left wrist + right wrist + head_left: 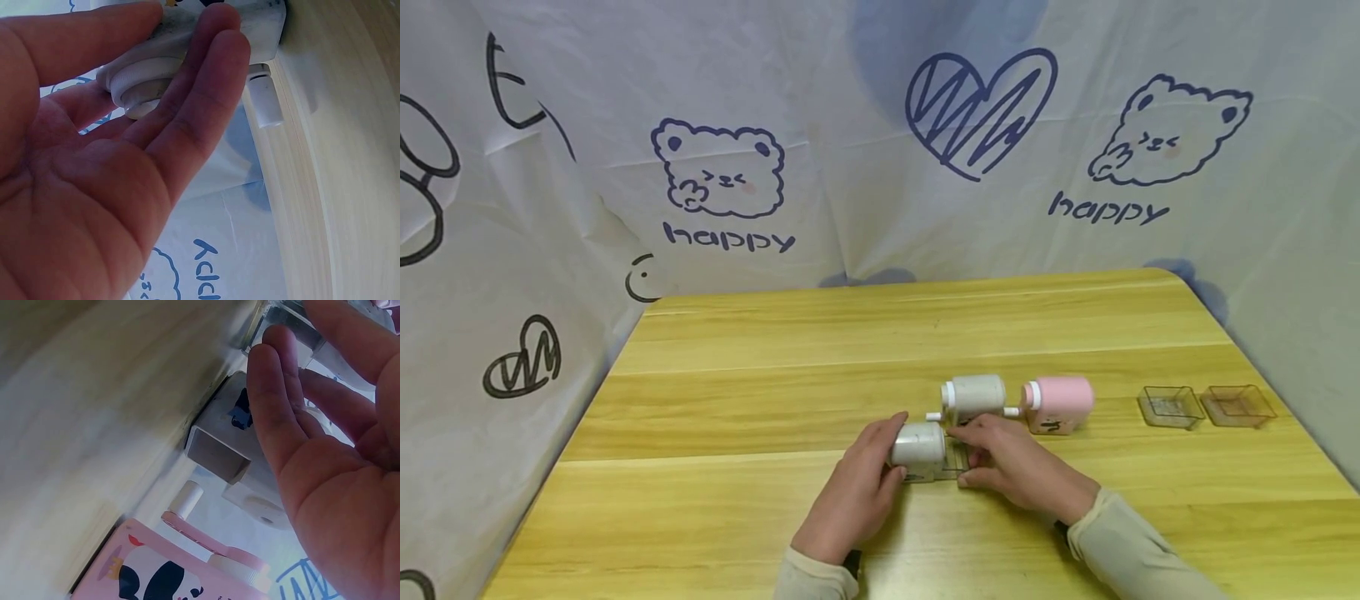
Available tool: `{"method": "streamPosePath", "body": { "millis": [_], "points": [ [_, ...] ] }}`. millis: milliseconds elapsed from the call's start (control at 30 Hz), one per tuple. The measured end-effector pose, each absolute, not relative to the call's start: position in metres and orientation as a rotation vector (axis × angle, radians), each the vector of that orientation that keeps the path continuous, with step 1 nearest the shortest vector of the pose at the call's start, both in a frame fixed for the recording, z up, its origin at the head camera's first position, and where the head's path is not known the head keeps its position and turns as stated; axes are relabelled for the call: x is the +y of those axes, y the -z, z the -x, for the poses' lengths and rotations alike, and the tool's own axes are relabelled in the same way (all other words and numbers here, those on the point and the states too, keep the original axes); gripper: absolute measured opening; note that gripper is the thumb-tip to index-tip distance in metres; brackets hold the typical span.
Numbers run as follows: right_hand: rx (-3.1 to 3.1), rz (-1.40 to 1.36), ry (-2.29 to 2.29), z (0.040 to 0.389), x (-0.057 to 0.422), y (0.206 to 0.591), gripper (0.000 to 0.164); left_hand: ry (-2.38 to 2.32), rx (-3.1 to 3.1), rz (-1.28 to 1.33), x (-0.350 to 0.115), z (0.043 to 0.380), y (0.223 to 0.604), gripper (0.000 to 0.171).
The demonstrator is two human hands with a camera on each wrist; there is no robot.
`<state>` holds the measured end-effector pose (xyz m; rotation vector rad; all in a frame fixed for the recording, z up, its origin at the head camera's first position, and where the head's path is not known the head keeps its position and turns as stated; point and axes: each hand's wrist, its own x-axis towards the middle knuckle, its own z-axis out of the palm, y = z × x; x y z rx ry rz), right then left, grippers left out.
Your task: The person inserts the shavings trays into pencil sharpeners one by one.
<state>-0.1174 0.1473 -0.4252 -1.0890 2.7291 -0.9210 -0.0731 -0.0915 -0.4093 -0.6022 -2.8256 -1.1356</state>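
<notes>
My left hand holds a grey-white crank pencil sharpener lying level on the table, fingers over its far side and thumb at its near side. In the left wrist view, a white crank knob sticks out past the fingers. My right hand pinches a clear shavings drawer at the sharpener's right end, between thumb and fingers. Right behind the right hand stands a second grey sharpener; the right wrist view shows its open drawer slot.
A pink sharpener with a panda picture and a crank stands right of the second grey one. Farther right sit a clear drawer and a brownish-pink see-through drawer. A printed cloth hangs behind the wooden table.
</notes>
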Motion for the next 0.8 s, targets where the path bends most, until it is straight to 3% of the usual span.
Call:
{"method": "streamPosePath", "body": {
  "millis": [800],
  "points": [
    [2.724, 1.012, 0.883, 0.1168, 0.1416, 0.422, 0.059, 1.134, -2.824, 0.608, -0.0918, 0.0728, 0.4101, 0.058]
  ]
}}
